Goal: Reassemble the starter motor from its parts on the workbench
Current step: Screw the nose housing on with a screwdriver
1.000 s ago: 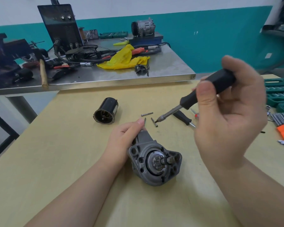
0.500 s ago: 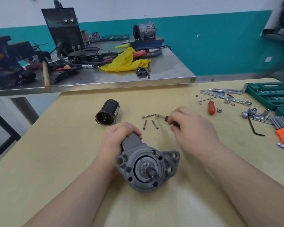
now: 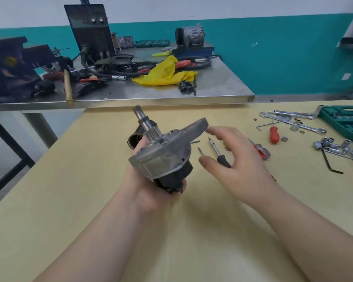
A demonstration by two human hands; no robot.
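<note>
1. While the grey cast-metal starter motor nose housing (image 3: 167, 147) with its steel pinion shaft (image 3: 144, 121) is being held clear of the pale wooden workbench (image 3: 69, 190), it is being tilted shaft-up and away, probably so that its black rear end (image 3: 175, 178) can be inspected or reached.
2. It is being cradled from below by the left hand (image 3: 151, 186), whose fingers are being curled round the black rear part.
3. The right hand (image 3: 232, 159) is being kept just beside the housing with fingers spread and nothing gripped, seemingly to steady or turn it.
4. The black-handled screwdriver (image 3: 218, 151) is lying on the bench under that hand, near a loose bolt (image 3: 200, 151), presumably for the next fastening.
5. The black cylindrical motor body (image 3: 135, 138) is lying behind the housing, largely hidden, apparently not yet fitted.
</note>
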